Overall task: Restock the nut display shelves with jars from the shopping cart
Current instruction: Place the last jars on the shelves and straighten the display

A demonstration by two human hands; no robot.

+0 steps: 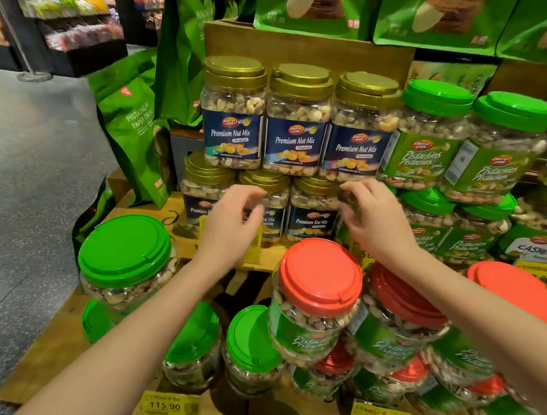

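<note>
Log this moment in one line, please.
left hand: near lower Premium Nut Mix jars | right hand: beside same row | held: nothing

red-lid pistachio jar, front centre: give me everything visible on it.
The red-lid jar is round clear plastic, full of in-shell pistachios. Its red lid has a raised rim and a small tab on the right. A green label reads Pistachios. It leans slightly, stacked on a lower jar, tight beside a matching jar on its right. Neither hand touches it: left hand and right hand are up by the nut mix jars.
</note>
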